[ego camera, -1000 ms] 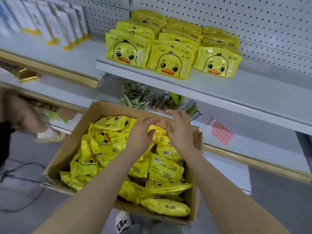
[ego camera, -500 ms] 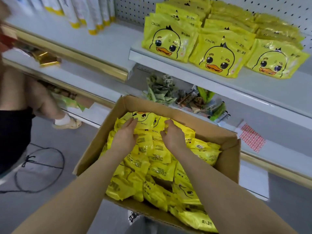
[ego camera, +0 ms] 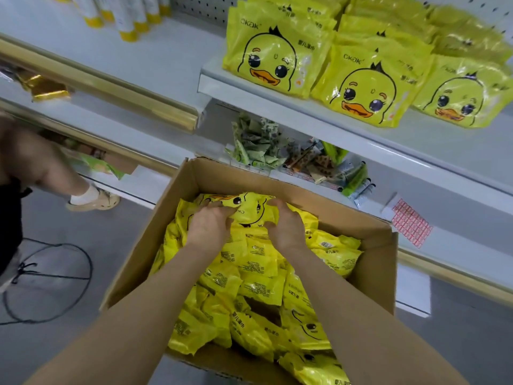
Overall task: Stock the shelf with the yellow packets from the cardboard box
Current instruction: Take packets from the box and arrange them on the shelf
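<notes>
An open cardboard box (ego camera: 369, 262) in front of me holds several yellow duck-face packets (ego camera: 258, 262) in a loose heap. My left hand (ego camera: 206, 227) and my right hand (ego camera: 283, 227) are both down inside the box at its far end. Their fingers curl round the two sides of one face-up yellow packet (ego camera: 247, 209) on top of the heap. On the white shelf (ego camera: 433, 145) above and behind the box, rows of the same yellow packets (ego camera: 358, 90) stand upright, duck faces outward.
Under that shelf lies a heap of small green and brown sachets (ego camera: 280, 154). White tubes with yellow caps (ego camera: 125, 18) stand on the shelf at upper left. Another person's leg and shoe (ego camera: 91, 198) are at left, over a black cable (ego camera: 55, 282) on the grey floor.
Both hands have dropped from the box's far rim into the heap and closed on one top packet. The view has moved closer to the shelf.
</notes>
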### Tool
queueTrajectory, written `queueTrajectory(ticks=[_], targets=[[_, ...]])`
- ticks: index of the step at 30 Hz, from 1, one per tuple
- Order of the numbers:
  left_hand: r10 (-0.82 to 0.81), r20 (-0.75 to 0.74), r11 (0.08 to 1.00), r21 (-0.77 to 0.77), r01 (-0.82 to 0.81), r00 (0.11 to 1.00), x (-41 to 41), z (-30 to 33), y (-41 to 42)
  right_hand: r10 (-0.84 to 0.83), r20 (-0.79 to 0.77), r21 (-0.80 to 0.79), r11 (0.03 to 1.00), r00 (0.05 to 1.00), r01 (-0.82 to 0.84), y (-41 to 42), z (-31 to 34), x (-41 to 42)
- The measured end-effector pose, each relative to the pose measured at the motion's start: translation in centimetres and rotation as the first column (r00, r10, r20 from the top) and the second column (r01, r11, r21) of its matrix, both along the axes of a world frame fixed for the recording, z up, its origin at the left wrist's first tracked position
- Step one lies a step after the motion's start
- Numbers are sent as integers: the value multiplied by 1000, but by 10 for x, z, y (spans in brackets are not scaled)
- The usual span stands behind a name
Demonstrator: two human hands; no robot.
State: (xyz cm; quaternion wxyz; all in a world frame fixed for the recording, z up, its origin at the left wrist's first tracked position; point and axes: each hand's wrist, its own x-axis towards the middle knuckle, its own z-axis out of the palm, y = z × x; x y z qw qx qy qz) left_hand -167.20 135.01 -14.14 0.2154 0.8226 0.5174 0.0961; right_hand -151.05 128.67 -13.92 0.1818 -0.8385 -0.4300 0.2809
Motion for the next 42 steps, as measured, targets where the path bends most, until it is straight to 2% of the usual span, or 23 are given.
queueTrajectory(ticks=[3,5,7,9,12,14,16,17,18,21,24,27,30,32,35,37,39,42], targets=[[-43,89,999,6,43,995,9,7,-23,98,-64,-31,994,993,-100,-15,11,26],[-51,78,998,-23,53,996,15,9,-38,108,-108,-65,991,988,-115,-21,18,41],[-64,107,992,-100,74,992,19,7,-46,19,-102,-16,1000,995,-20,-28,23,50],[-55,176,971,-218,94,983,21,6,-49,-133,-90,106,984,987,142,-37,23,47],[-57,105,967,-241,81,993,23,0,-47,-281,-158,173,936,946,307,-46,15,16],[9,95,958,-287,18,995,24,0,-47,-430,-272,129,870,861,476,-45,5,-1],[103,89,921,-385,-61,991,22,1,-49,-607,-419,32,733,675,679,-40,2,-7],[132,59,899,-429,-94,990,18,-1,-48,-635,-478,-4,692,607,722,-38,1,-6],[127,14,890,-443,-107,992,15,-2,-47,-621,-526,-10,688,581,726,-38,2,-4],[32,-63,936,-348,-52,998,3,-6,-43,-487,-553,1,811,676,585,-38,11,8],[-57,-24,939,-340,45,998,4,-8,-39,-332,-454,-49,936,827,349,-34,20,22],[-32,-26,933,-359,20,999,9,-4,-38,-208,-343,-81,978,916,192,-34,27,23],[79,43,929,-366,-58,996,5,-5,-39,-224,-257,87,963,940,253,-41,25,12],[206,100,917,-368,-156,973,0,-7,-40,-266,-272,168,933,925,318,-48,18,2],[226,157,929,-332,-164,962,-2,-6,-48,-229,-241,151,951,943,270,-54,4,-13],[208,173,941,-304,-149,963,-4,-5,-53,-268,-244,157,938,932,310,-53,2,-14],[212,151,947,-276,-165,966,-8,-3,-56,-301,-243,148,928,922,342,-53,4,-8],[211,121,952,-250,-177,970,-16,-1,-60,-259,-232,162,940,937,300,-60,5,3]])
